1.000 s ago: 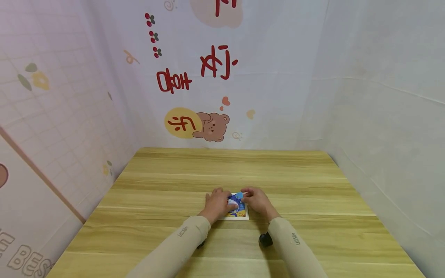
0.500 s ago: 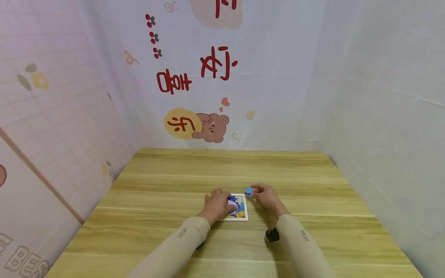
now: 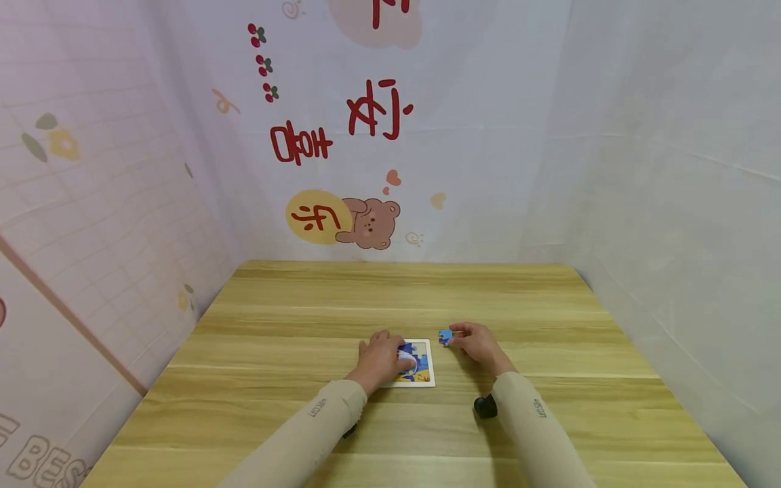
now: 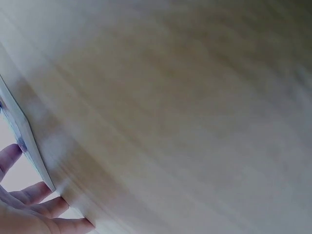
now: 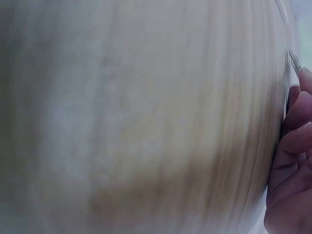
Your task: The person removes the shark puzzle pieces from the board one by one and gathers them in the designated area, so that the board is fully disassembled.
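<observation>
A jigsaw puzzle in a white-edged tray lies flat near the middle of the table, with blue, white and yellow parts showing. My left hand rests on its left portion, fingers spread and thumb over the picture, hiding that side. In the left wrist view, the fingers lie along the tray's edge. To the right of the tray, my right hand pinches a blue puzzle piece between thumb and fingertips. The right wrist view catches only the thin edge of this piece at the fingertips.
The wood-grain table extends around both hands. White printed cloth walls border it at the back and both sides. A black object sits under the right wrist.
My right hand has lifted the blue piece out of the puzzle's upper right and carried it right, leaving a pale gap. The left hand has stayed on the tray.
</observation>
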Motion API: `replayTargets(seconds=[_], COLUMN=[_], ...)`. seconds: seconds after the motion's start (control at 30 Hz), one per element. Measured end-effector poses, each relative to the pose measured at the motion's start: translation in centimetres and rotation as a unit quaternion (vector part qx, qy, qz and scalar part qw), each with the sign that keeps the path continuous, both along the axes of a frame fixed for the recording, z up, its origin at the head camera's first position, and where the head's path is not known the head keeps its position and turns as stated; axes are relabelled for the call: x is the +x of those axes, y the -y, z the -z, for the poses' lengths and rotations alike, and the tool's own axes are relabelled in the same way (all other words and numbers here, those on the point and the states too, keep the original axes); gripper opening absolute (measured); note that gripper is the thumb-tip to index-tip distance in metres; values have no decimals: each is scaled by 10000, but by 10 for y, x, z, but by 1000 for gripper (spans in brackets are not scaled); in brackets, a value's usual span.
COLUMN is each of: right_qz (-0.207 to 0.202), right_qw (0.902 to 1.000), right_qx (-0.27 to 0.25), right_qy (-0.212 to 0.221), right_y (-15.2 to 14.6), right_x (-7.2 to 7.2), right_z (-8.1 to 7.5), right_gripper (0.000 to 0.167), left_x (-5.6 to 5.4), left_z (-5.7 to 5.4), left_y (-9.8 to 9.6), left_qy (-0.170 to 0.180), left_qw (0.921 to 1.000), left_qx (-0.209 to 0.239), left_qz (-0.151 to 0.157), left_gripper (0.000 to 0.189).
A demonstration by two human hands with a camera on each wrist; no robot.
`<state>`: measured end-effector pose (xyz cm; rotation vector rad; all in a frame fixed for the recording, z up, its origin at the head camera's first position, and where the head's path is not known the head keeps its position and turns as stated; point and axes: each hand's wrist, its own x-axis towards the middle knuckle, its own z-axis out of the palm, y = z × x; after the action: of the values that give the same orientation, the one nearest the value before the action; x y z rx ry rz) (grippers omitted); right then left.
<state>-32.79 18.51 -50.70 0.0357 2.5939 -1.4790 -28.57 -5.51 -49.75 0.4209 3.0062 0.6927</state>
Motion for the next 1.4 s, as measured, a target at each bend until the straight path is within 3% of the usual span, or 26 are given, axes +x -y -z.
replayTargets(seconds=[0.23,0.47,0.8,1.03,1.4], right_qz=[66,-170,22,-156,-642], right_qw=[9998,9988,9992,9991,9971], right_qx=[178,434,366,128,118], right_qy=[52,-164,-176,-365,-389], right_y=[2,0,7,28,68], right_x=[0,4,8,16,28], right_z=[-2,-5,-4,-9,-7], right_gripper=[36,35,41,35,28], left_x=[-1,0,0,0,2], left_z=[1,0,2,5,1], left_y=[0,-1,4,24,23], left_qy=[-21,-9,30,-298,-304], left_qw=[10000,10000,10000,9982,9994], left_qx=[9,-45,73,488,183], left_qz=[-24,-3,0,178,-16], left_gripper=[51,52,58,45,40])
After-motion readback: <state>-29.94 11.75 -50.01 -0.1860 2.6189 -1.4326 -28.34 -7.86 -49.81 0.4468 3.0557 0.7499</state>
